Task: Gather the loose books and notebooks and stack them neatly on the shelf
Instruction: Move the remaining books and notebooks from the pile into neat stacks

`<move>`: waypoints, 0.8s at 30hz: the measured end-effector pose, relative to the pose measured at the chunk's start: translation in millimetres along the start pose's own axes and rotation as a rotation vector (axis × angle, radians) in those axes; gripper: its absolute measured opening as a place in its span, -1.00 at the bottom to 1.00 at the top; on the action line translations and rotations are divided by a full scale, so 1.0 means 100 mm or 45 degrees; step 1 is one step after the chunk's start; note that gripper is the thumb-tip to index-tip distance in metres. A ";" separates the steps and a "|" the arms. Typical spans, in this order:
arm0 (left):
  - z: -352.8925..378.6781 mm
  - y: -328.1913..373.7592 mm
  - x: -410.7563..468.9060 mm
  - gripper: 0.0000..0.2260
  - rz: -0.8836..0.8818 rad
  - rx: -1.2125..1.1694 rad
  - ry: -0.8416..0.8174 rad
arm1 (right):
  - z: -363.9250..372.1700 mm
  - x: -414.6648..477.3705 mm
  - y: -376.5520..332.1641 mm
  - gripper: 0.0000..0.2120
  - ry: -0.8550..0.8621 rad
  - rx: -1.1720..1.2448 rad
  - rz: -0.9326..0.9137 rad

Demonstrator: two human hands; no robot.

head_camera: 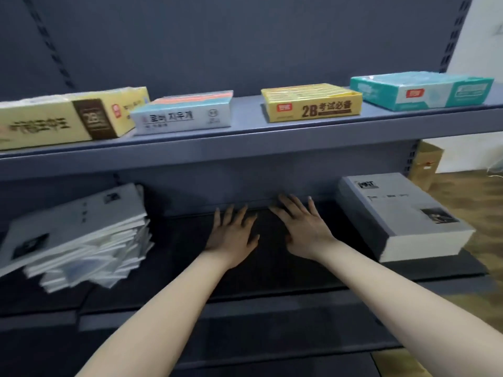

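**Hands empty btw. two piles: the left one needs the work**

Your fingers (230, 213) are straight and spread on both hands, gripping nothing. Left hand (231, 235) and right hand (302, 229) lie palm-down, side by side, over the dark lower shelf (272, 270); contact w/ it is unclear.

To their left the messy pile (81, 240) of thin white notebooks sits fanned and tilted. To their right a squared stack (402, 219) lies flat near the shelf's end.

The notebooks are prob. light singly but floppy & slick, so they'd likely slide apart if lifted from the top. Grip both long sides, fingers under, thumbs on top, and square up first.

Cover text is too blurred to read. On the upper shelf (245, 148), the yellow box (311, 106) reads "2B 考试必备", the cream box (62, 121) shows "2B", the white box (182, 115) has Korean text, and the teal box (422, 93) is unreadable.
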State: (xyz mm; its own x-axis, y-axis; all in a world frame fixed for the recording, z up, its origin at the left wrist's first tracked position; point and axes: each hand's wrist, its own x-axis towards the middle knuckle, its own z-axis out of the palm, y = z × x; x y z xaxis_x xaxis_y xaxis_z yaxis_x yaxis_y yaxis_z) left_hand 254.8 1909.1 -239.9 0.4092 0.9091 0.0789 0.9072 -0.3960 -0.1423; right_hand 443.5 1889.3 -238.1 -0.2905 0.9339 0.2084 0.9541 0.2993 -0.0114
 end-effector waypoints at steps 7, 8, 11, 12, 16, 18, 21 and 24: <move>0.05 -1.05 -0.78 -0.49 -0.321 0.033 -0.035 | 0.06 0.45 -1.14 -0.25 -0.064 0.022 -0.346; 0.05 -1.17 -0.88 -0.48 -0.356 0.030 -0.034 | 0.06 0.51 -1.28 -0.25 -0.069 0.029 -0.382; 0.03 -1.49 -1.19 -0.47 -0.434 0.070 0.001 | 0.07 0.66 -1.71 -0.24 -0.052 0.036 -0.492; 0.03 -1.60 -1.28 -0.48 -0.457 0.090 0.024 | 0.07 0.71 -1.86 -0.25 -0.044 0.040 -0.528; 0.03 -2.01 -1.63 -0.51 -0.579 0.149 0.098 | 0.08 0.91 -2.42 -0.28 -0.025 0.092 -0.644; 0.03 -2.20 -1.79 -0.51 -0.643 0.173 0.105 | 0.11 1.00 -2.67 -0.32 -0.012 0.113 -0.685; 0.07 -2.45 -1.96 -0.51 -0.715 0.188 0.057 | 0.16 1.13 -3.04 -0.36 0.001 0.146 -0.721; 0.13 -2.62 -2.05 -0.50 -0.756 0.171 0.074 | 0.22 1.24 -3.38 -0.38 -0.023 0.164 -0.726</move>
State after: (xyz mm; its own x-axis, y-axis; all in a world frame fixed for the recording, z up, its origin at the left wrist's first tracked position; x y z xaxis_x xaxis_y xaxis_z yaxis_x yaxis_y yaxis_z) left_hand -68.2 1828.8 -231.7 -0.1545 0.9594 0.2360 0.9631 0.1996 -0.1806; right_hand 83.0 1908.1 -229.9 -0.7580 0.6209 0.2000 0.6302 0.7761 -0.0211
